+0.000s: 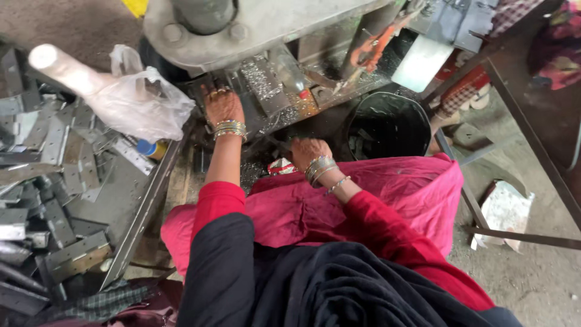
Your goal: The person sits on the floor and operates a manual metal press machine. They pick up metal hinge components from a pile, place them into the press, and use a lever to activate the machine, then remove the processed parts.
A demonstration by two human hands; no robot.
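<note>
My left hand point(223, 104) lies flat, fingers spread, palm down on the machine table point(272, 97) right at the foot of the press column point(203, 13). It grips nothing I can see; if there's a small part under the palm, it's hidden. Looks like I'm pinning or steadying work against the bed, which is why it sits so close to the column.

My right hand point(308, 151) is lower, at the table's front edge just above my lap. Fingers are curled downward, and I can't tell whether they have hold of anything. A small red-and-white packet point(279, 166) lies touching or just beside it. Bangles on both wrists, red sleeves.

Metal swarf point(261, 79) is scattered over the table around my left hand, so this bed sees cutting or punching. A black bucket point(387, 127) stands just right of my right hand, some dark scraps inside; probably placed there for easy dropping.

My pink cloth point(393, 194) covers my lap, likely against chips.

To my left, a heap of flat grey steel brackets point(57, 181) fills a tray, near enough to reach. A clear plastic bag point(142, 103) hangs off a pale handle point(63, 69) above the heap. A blue-capped bottle point(150, 148) lies between the heap and the frame rail.

Far right: a steel-framed stand point(526, 133) and white paper point(505, 212) on the floor.
</note>
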